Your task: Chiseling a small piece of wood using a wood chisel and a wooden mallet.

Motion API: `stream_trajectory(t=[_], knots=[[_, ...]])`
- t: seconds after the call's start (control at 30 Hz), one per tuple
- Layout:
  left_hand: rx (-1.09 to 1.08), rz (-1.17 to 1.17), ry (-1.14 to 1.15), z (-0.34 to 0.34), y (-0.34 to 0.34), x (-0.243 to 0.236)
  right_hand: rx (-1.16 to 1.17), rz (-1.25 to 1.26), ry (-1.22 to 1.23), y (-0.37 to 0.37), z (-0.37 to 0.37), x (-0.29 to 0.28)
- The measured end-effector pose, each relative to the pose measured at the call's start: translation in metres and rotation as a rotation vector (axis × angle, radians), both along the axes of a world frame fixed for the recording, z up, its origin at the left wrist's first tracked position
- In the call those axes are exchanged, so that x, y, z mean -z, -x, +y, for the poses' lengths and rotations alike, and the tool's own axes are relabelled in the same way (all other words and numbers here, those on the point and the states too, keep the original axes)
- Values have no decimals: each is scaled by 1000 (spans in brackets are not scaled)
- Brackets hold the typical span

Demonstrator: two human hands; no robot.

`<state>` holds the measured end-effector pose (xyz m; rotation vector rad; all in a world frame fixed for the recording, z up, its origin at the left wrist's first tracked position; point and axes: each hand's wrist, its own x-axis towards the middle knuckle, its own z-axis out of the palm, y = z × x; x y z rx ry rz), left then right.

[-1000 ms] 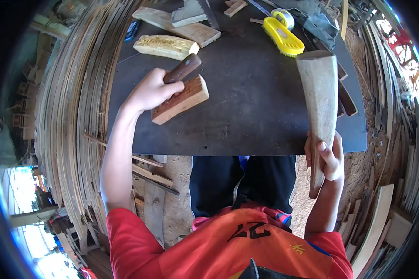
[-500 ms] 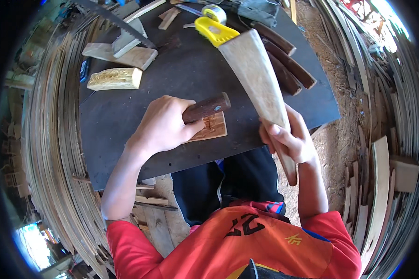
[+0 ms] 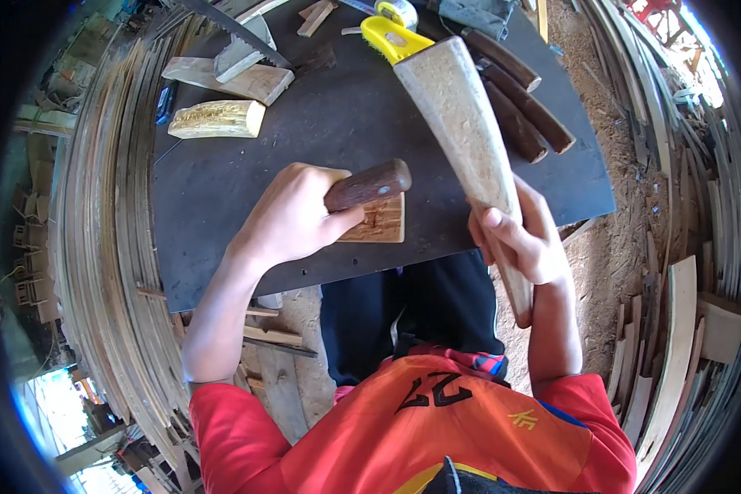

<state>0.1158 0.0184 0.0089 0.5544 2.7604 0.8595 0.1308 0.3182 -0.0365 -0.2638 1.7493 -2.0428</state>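
My left hand [image 3: 292, 214] is closed around the dark wooden handle of a chisel [image 3: 369, 184]; its blade is hidden. The handle leans over a small flat wooden block [image 3: 384, 224] with a rough, cut upper face, lying near the table's front edge. My left thumb rests at the block's side of the handle. To the right, my right hand [image 3: 523, 239] grips the narrow end of a pale wooden mallet [image 3: 461, 123]. The mallet's broad end points up and away, apart from the chisel.
On the dark table [image 3: 305, 148] lie a rough yellowish wood piece [image 3: 216, 120], a plank [image 3: 222, 80], a handsaw [image 3: 239, 31], a yellow-handled brush [image 3: 387, 39], a tape roll [image 3: 399, 11] and several dark handles [image 3: 531, 115]. Stacked wood strips [image 3: 111, 230] stand on both sides.
The view has shifted slightly, so the table and its things sit a little further right and higher. The chisel handle is tilted slightly differently over the block. Both grips are unchanged.
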Motion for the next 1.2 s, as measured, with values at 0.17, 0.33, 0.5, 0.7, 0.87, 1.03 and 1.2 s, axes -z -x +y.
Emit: stream_trajectory(t=[0.17, 0.33, 0.5, 0.7, 0.87, 1.03, 1.2], knots=[[-130, -167, -204, -17, 2, -2, -3, 19, 28, 2, 1, 3], [-265, -106, -227, -48, -15, -16, -20, 0, -7, 4, 3, 0], [-620, -133, 93, -119, -108, -45, 38, -16, 10, 0, 3, 3], [-676, 308, 20, -121, -176, -55, 37, -37, -4, 0, 2, -1], [-255, 227, -1290, -89, -121, -47, 62, 35, 10, 3, 6, 8], [42, 302, -1651, -47, -68, -56, 43, 22, 30, 5, -3, 2], [-53, 388, -1708, 4, -15, -27, 86, 69, 46, 6, 5, 8]])
